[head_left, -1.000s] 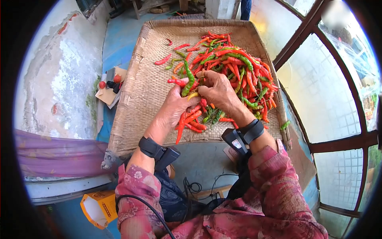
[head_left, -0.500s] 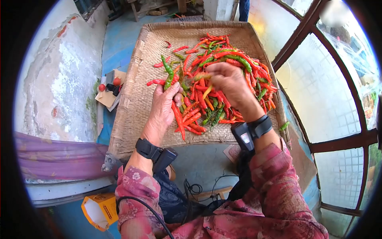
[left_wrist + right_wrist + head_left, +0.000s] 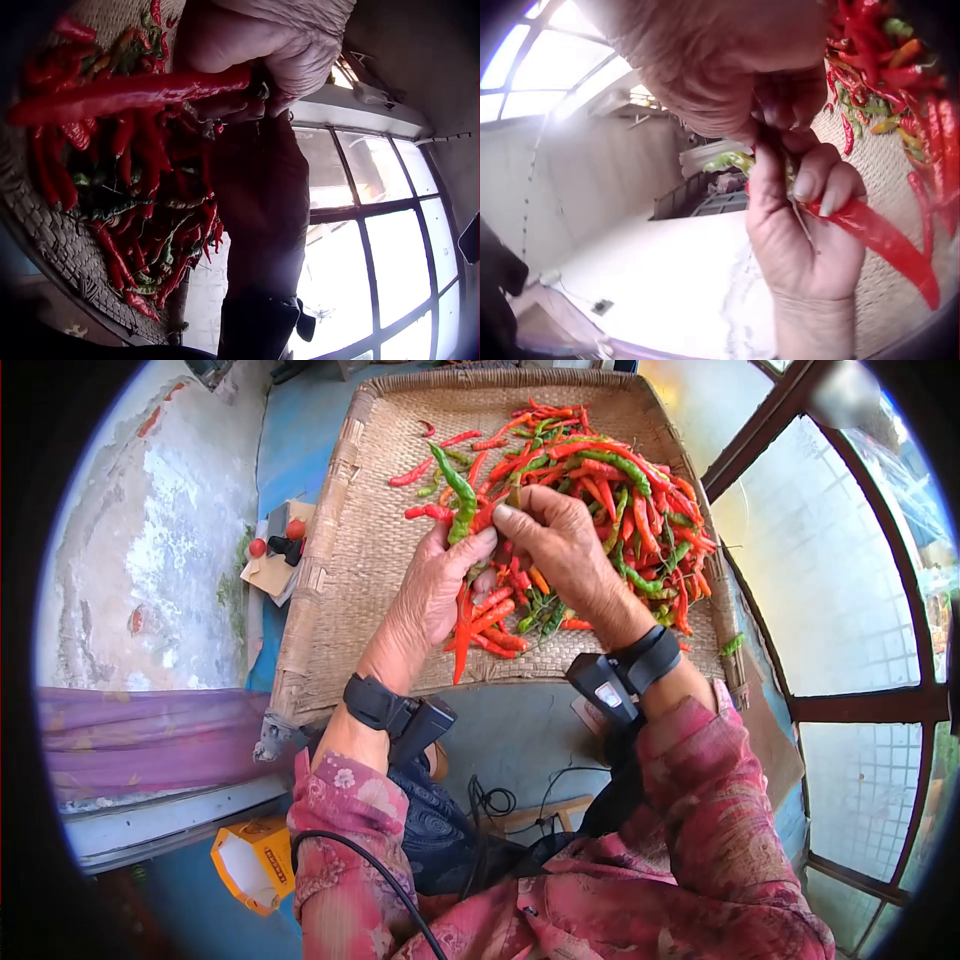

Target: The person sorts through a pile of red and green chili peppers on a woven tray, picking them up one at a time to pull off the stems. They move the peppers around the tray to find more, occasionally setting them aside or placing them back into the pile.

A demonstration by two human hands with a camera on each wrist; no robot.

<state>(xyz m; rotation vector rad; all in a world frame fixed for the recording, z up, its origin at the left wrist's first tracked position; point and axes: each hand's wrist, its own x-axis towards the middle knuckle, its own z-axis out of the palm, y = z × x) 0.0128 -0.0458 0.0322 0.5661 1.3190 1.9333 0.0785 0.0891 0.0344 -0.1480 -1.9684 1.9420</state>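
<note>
In the head view the left hand (image 3: 425, 595) grips several peppers: a green one (image 3: 456, 482) sticks up past the thumb, and a long red one (image 3: 463, 635) hangs below the palm. That hanging red pepper (image 3: 885, 244) also shows in the right wrist view, held under curled fingers. The right hand (image 3: 570, 555) meets the left at the fingertips, its thumb and forefinger pinching a small brownish-green piece (image 3: 515, 493), perhaps a pepper or stem. A heap of red and green peppers (image 3: 640, 510) lies just beyond the right hand on the woven tray (image 3: 350, 560).
A few loose peppers (image 3: 410, 472) lie on the tray's left part. Left of the tray are a cardboard piece (image 3: 268, 573) and round red objects (image 3: 257, 547). A yellow box (image 3: 262, 865) stands on the floor at lower left. Framed windows (image 3: 820, 560) line the right side.
The right hand went out over the heap and has come back to the left hand. The left hand moved left, then back right, keeping its peppers. The head view has shifted slightly.
</note>
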